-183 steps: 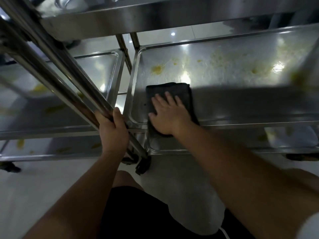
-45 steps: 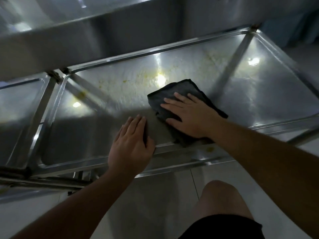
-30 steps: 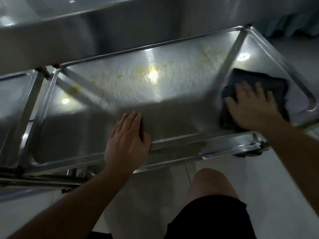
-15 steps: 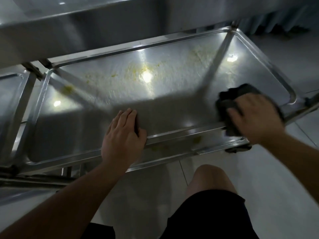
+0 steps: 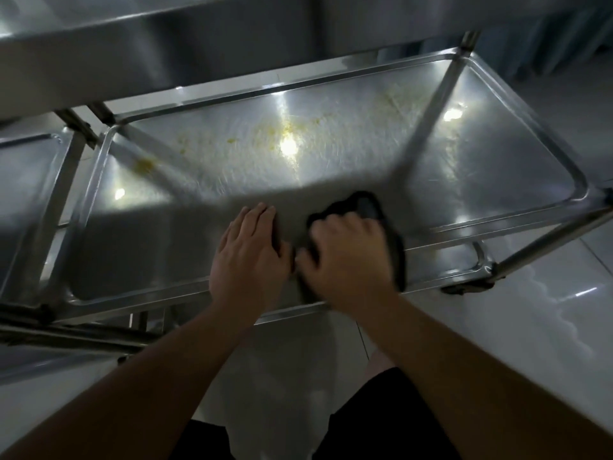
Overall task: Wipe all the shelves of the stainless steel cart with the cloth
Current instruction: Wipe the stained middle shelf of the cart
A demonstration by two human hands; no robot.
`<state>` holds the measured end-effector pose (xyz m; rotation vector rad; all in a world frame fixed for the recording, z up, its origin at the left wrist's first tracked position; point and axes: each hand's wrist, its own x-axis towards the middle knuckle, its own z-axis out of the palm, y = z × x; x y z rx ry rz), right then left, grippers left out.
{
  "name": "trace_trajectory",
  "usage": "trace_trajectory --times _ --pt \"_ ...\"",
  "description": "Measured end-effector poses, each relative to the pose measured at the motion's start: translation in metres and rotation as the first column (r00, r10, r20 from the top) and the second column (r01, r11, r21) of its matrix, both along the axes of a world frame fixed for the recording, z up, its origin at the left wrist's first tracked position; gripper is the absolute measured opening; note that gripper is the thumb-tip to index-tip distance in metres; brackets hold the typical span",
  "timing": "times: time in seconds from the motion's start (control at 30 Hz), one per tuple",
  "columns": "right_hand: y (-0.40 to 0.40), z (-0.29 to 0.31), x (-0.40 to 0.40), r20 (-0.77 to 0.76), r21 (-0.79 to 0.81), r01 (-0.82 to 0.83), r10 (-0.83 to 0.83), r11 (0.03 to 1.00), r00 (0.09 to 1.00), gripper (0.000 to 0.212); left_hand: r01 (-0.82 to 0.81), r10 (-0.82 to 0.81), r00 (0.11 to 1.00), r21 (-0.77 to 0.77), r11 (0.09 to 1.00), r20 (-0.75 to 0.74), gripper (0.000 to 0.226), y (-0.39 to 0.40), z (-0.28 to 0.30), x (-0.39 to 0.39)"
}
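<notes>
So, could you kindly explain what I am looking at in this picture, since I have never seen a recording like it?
There is no machine here: a person wears a camera on the head, so the one view looks forward and down at their own arms. In front stands a stainless steel cart. Its shelf carries yellowish smears toward the back. The left hand rests flat with straight fingers near the shelf's front edge. The right hand grips a dark cloth, bunched on the shelf just beside the left hand. Another steel shelf hangs above, and part of a neighbouring shelf shows at left.
</notes>
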<state>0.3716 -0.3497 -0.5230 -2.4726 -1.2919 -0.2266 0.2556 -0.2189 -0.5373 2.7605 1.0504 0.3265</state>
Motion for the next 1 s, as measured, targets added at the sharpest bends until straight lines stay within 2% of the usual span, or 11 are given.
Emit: trace_trajectory --times 0.1,0.17,0.3,0.4,0.47,0.53,0.6,0.7,0.83,0.93,1.0 --pt "0.011 -0.002 -0.007 -0.008 0.053 -0.130 0.130 0.990 0.991 0.030 0.011 -0.011 1.000 -0.009 1.000 -0.014 0.057 0.002 -0.002 0.000" --pt "-0.004 -0.002 0.017 0.013 0.032 -0.130 0.130 0.991 0.991 0.029 -0.001 0.001 1.000 0.010 1.000 0.011 0.056 0.002 -0.003 0.001" --pt "-0.056 0.000 0.100 0.056 -0.105 0.140 -0.134 0.985 0.989 0.042 -0.013 0.013 0.999 0.017 1.000 0.030 0.062 0.002 -0.004 0.003" --pt "-0.090 0.008 0.155 -0.106 -0.206 0.298 -0.324 0.932 0.940 0.064 -0.013 0.012 0.999 0.027 1.000 0.048 0.065 0.001 -0.005 0.002" --pt "-0.086 0.009 0.169 -0.184 -0.269 0.332 -0.387 0.904 0.904 0.070 -0.013 0.012 0.999 0.023 1.000 0.053 0.065 0.001 -0.005 0.002" --pt "-0.062 0.005 0.160 -0.189 -0.348 0.312 -0.392 0.884 0.900 0.070 -0.010 0.009 0.999 0.010 1.000 0.041 0.065 0.002 -0.005 0.002" --pt "-0.025 0.004 0.136 -0.192 -0.375 0.221 -0.308 0.900 0.932 0.070 -0.007 0.007 1.000 0.008 1.000 0.028 0.063 0.003 -0.005 0.002" --pt "0.039 0.000 0.079 -0.218 -0.352 -0.013 -0.069 0.936 0.974 0.069 -0.004 0.004 1.000 0.017 1.000 0.016 0.066 0.002 -0.003 0.001" --pt "0.093 -0.001 0.033 -0.263 -0.342 -0.267 0.182 0.901 0.948 0.063 -0.038 0.043 0.997 -0.089 0.995 0.064 0.067 0.003 0.001 0.001" --pt "0.081 -0.002 0.050 -0.258 -0.306 -0.328 0.253 0.894 0.932 0.062 -0.014 0.021 0.996 -0.081 0.997 0.085 0.065 0.003 0.000 0.000" --pt "0.060 -0.004 0.078 -0.227 -0.296 -0.259 0.196 0.919 0.954 0.063 -0.003 0.009 0.996 -0.065 0.998 0.085 0.063 0.004 -0.001 0.000"
